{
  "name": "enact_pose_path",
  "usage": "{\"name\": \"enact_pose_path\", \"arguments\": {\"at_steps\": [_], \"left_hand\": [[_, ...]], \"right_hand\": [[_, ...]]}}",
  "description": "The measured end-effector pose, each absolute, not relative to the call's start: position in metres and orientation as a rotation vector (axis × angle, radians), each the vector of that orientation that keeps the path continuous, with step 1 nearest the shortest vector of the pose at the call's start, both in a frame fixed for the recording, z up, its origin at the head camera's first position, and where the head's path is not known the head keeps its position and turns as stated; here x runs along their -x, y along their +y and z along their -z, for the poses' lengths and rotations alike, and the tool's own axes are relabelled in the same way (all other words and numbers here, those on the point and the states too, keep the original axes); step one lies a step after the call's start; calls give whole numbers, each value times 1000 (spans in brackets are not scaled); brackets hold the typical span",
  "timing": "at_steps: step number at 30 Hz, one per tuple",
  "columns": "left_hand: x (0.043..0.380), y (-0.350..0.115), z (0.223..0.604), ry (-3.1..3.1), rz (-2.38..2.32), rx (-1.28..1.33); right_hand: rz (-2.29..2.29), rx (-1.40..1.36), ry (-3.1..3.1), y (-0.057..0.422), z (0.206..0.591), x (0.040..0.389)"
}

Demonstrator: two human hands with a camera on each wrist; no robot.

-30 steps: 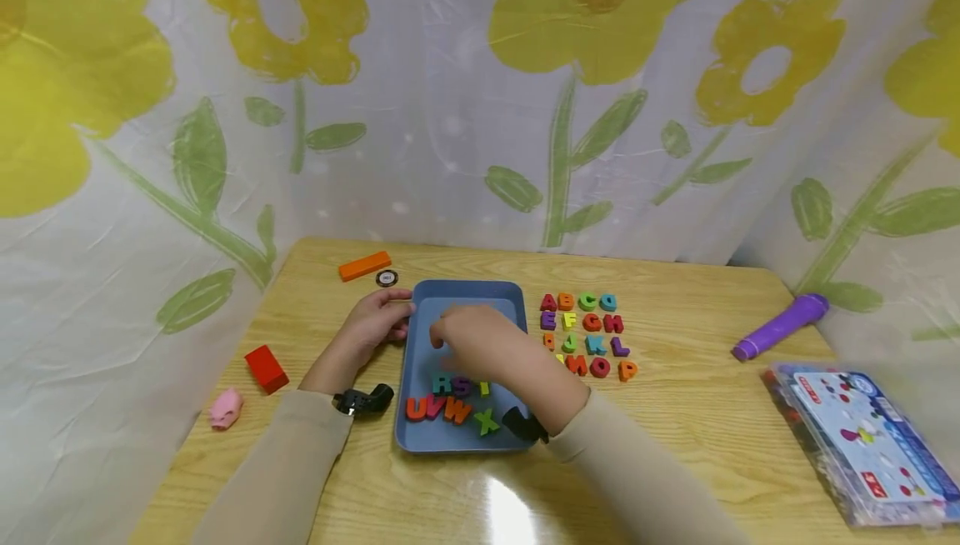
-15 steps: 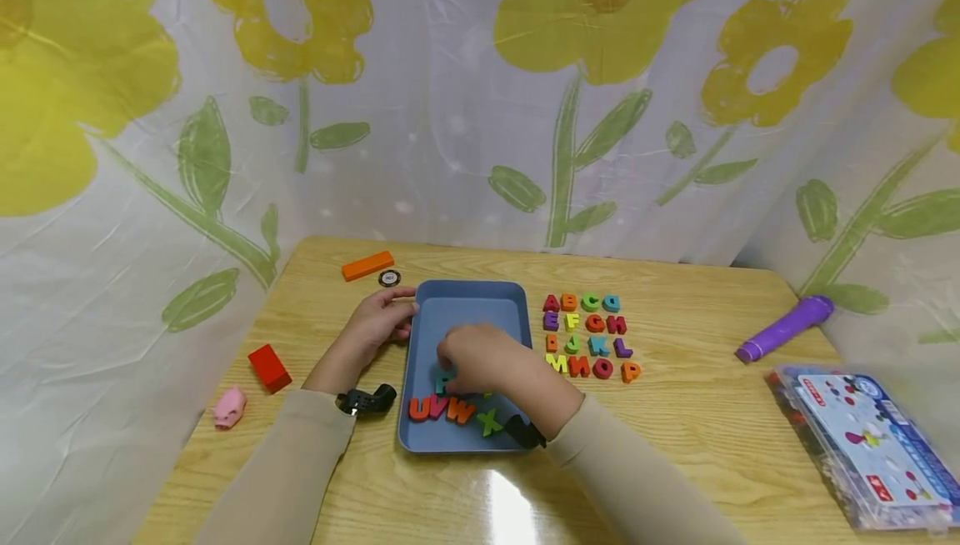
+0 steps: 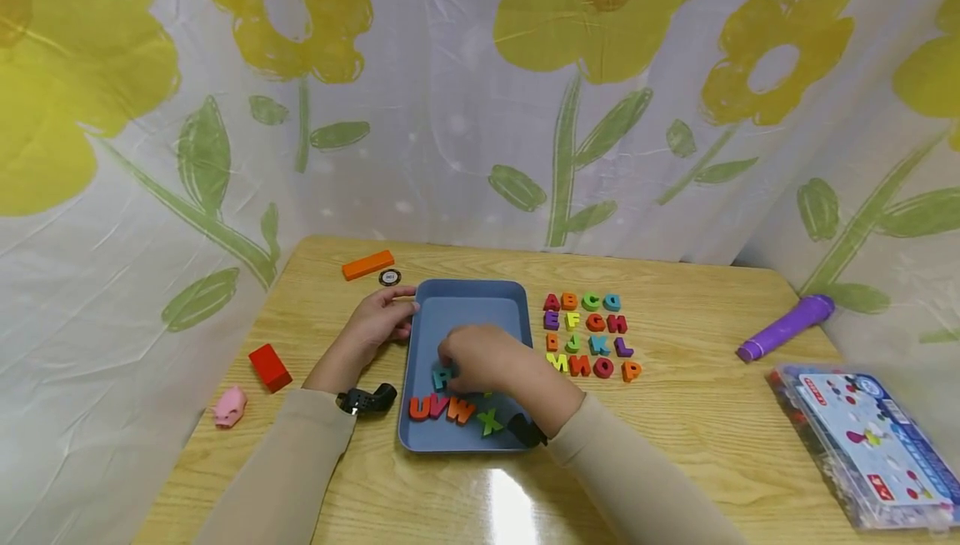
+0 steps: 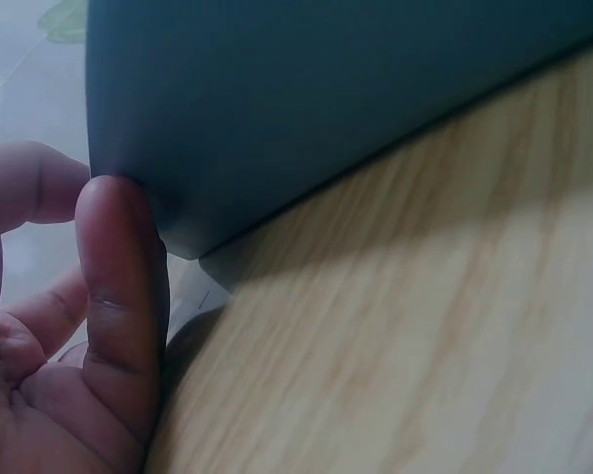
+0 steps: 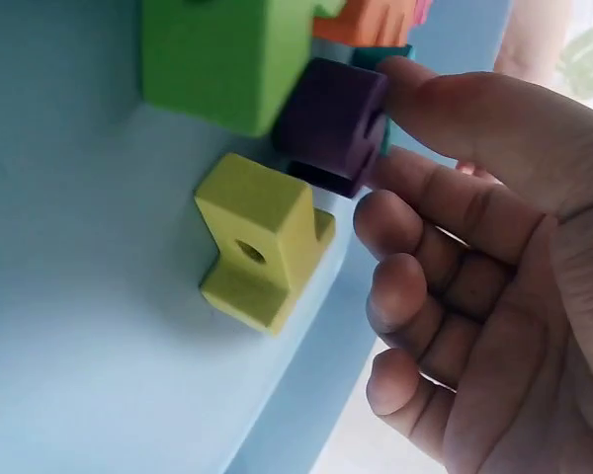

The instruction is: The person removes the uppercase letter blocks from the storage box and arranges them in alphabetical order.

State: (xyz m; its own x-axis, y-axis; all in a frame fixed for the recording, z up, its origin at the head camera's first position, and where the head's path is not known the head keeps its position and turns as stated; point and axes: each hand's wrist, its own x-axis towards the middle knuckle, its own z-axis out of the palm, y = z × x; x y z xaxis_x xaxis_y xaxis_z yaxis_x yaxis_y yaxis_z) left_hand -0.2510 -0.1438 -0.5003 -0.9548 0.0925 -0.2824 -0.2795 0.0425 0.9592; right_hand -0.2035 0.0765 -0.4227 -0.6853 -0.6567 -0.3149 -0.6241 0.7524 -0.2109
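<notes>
My right hand (image 3: 483, 357) reaches down into the blue tray (image 3: 472, 291), its thumb and index finger pinching a teal letter R (image 3: 441, 377). In the right wrist view a purple letter (image 5: 326, 123) lies against those fingertips and partly covers the teal letter (image 5: 386, 138). A yellow letter (image 5: 257, 242) and a green letter (image 5: 217, 59) lie beside it. Near the tray's front are letters U (image 3: 419, 408), V (image 3: 438, 407), W (image 3: 460, 411) and X (image 3: 490, 422). My left hand (image 3: 375, 324) touches the tray's left side, thumb (image 4: 119, 267) extended along its outer wall.
Right of the tray, rows of coloured letters (image 3: 589, 337) run from A to P. A purple microphone-shaped toy (image 3: 786, 328) and a clear plastic box (image 3: 862, 445) lie farther right. To the left are a red block (image 3: 270, 367), pink pig (image 3: 229, 407), orange block (image 3: 367, 265) and round chip (image 3: 390, 277).
My right hand has come down onto the letters in the tray and its fingers have closed at the teal R. My left hand has stayed at the tray's left side.
</notes>
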Motion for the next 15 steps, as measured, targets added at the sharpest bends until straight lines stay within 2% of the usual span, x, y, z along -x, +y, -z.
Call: {"name": "enact_pose_path", "arguments": {"at_steps": [15], "left_hand": [[252,-146,503,2050,-1988,182]], "right_hand": [[181,1012,2581,75,422,205]]}}
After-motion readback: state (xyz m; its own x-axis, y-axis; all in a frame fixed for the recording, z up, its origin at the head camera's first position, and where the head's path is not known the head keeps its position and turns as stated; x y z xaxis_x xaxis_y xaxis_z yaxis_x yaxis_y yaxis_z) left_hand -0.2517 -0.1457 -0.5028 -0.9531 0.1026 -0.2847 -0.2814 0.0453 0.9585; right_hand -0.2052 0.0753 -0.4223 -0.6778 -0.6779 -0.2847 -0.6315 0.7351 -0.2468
